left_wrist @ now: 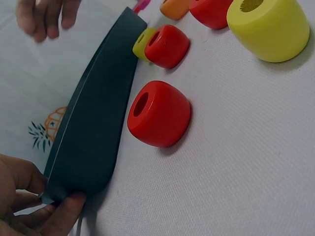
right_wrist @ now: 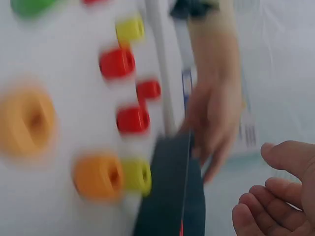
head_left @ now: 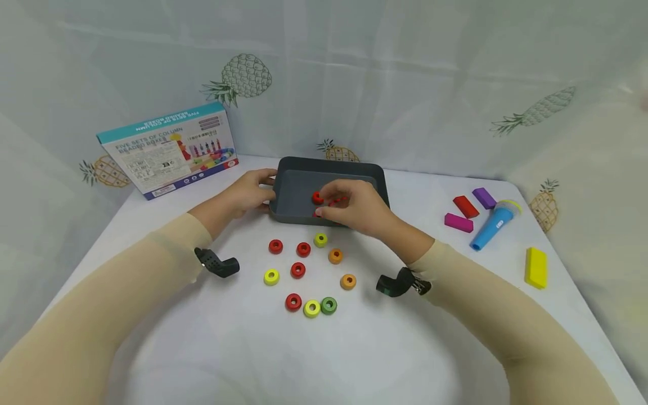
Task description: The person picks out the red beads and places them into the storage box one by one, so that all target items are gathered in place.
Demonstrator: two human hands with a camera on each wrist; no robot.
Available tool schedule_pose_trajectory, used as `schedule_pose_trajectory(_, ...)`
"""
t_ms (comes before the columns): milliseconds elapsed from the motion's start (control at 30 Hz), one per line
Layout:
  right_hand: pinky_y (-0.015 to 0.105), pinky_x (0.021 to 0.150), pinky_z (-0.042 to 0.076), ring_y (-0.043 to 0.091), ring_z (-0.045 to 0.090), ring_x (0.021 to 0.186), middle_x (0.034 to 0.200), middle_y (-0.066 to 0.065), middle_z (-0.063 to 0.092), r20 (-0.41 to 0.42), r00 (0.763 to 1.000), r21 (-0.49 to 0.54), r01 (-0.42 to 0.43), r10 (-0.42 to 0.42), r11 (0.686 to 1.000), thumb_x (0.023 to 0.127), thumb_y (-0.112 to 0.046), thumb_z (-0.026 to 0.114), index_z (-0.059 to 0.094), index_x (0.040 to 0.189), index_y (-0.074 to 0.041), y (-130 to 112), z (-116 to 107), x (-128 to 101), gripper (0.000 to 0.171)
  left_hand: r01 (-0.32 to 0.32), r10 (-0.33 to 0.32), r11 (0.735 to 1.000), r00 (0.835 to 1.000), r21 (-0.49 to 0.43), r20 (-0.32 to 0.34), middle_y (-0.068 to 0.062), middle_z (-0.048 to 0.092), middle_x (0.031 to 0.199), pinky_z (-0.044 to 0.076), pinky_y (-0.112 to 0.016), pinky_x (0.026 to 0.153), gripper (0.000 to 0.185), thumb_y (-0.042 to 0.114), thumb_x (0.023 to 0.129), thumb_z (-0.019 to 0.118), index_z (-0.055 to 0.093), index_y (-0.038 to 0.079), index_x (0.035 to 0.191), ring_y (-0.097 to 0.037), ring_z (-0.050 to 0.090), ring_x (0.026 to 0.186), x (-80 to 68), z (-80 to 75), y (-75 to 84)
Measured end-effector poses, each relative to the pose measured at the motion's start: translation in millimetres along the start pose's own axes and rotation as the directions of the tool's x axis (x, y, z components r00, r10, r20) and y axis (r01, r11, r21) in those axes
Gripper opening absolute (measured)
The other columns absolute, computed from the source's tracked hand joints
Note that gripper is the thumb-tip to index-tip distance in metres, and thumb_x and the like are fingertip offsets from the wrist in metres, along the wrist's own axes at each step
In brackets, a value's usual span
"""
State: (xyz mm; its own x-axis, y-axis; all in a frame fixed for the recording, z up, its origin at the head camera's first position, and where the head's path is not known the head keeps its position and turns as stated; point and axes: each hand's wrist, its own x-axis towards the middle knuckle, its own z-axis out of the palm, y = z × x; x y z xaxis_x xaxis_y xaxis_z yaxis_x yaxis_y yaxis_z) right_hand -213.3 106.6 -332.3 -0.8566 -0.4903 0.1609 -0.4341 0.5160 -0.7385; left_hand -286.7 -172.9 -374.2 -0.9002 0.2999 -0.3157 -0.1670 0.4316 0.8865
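A dark grey tray [head_left: 296,185] lies at the back of the table with a few red beads [head_left: 317,197] inside. My left hand [head_left: 249,193] holds its left end, thumb at the rim and fingertips low on the outside in the left wrist view. Over the tray's right part hovers my right hand [head_left: 360,207], overlapping some of the red beads. In the right wrist view its thumb and loosely bent fingers [right_wrist: 268,216] are apart, with nothing seen between them. In front of the tray are scattered red beads [head_left: 298,270], yellow beads [head_left: 271,277], orange beads [head_left: 347,281] and a green bead [head_left: 329,305].
A printed toy box [head_left: 172,149] leans at the back left against the pineapple-patterned curtain [head_left: 354,112]. On the right lie a blue toy microphone [head_left: 492,228], a red block [head_left: 466,206], a purple block [head_left: 484,198], a magenta block [head_left: 458,223] and a yellow block [head_left: 536,268].
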Motion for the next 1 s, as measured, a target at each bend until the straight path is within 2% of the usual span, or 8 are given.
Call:
schedule_pose_trajectory(167,0.037,0.091,0.060,0.025,0.068,0.102,0.107,0.001,0.071,0.096,0.991,0.103,0.083,-0.093,0.991,0.085,-0.014,0.082,0.072,0.110,-0.009,-21.9,26.0,-32.7,0.027,-0.005,0.005,1.000,1.000,0.002,-0.001,-0.016,0.036,0.158,0.056,-0.048,0.096,0.075,0.001,0.097,0.058,0.024,0.014,0.162,-0.034,0.052,0.129,1.9,-2.6,0.7)
schedule_pose_trajectory(300,0.032,0.093,0.059,0.024,0.069,0.104,0.108,0.003,0.072,0.194,0.972,0.120,0.109,-0.131,0.987,0.085,-0.016,0.082,0.072,0.111,-0.008,-31.5,49.9,-55.0,0.030,-0.024,0.024,1.000,1.000,0.010,-0.011,-0.016,0.039,0.157,0.058,-0.047,0.095,0.074,0.002,0.096,0.058,0.026,0.015,0.162,-0.033,0.054,0.127,4.1,-2.0,-2.2)
schedule_pose_trajectory(500,0.024,0.091,0.056,0.015,0.067,0.099,0.105,0.000,0.072,0.249,0.957,0.011,0.151,-0.149,0.988,0.083,-0.022,0.084,0.073,0.110,-0.009,-35.9,76.2,-76.2,0.032,-0.032,0.033,0.999,0.999,0.011,-0.011,-0.017,0.039,0.156,0.058,-0.047,0.095,0.074,0.002,0.096,0.057,0.025,0.014,0.162,-0.034,0.054,0.127,4.1,-1.2,-1.5)
schedule_pose_trajectory(733,0.011,0.084,0.052,0.002,0.063,0.094,0.104,-0.005,0.070,0.297,0.940,-0.100,0.206,-0.168,0.973,0.087,-0.023,0.081,0.072,0.113,-0.010,-32.1,93.9,-84.5,0.031,-0.014,0.014,1.000,1.000,-0.005,-0.002,-0.017,0.039,0.156,0.057,-0.048,0.095,0.075,0.002,0.096,0.059,0.025,0.016,0.162,-0.035,0.054,0.127,2.2,-1.3,-2.4)
schedule_pose_trajectory(867,0.010,0.082,0.051,0.002,0.061,0.091,0.106,-0.006,0.070,0.318,0.935,-0.147,0.213,-0.158,0.966,0.087,-0.022,0.080,0.072,0.115,-0.012,-32.2,95.4,-84.4,0.031,-0.022,0.022,1.000,1.000,0.002,-0.006,-0.017,0.039,0.156,0.057,-0.047,0.095,0.074,0.002,0.097,0.058,0.024,0.015,0.162,-0.035,0.054,0.126,1.0,0.0,-1.4)
schedule_pose_trajectory(1000,0.012,0.086,0.051,0.002,0.061,0.094,0.109,-0.006,0.071,0.355,0.923,-0.196,0.226,-0.146,0.954,0.088,-0.023,0.079,0.073,0.116,-0.012,-32.6,97.9,-85.4,0.031,-0.020,0.020,1.000,1.000,0.004,-0.004,-0.018,0.039,0.156,0.057,-0.047,0.095,0.074,0.001,0.096,0.057,0.024,0.015,0.162,-0.035,0.054,0.126,1.2,0.7,-2.1)
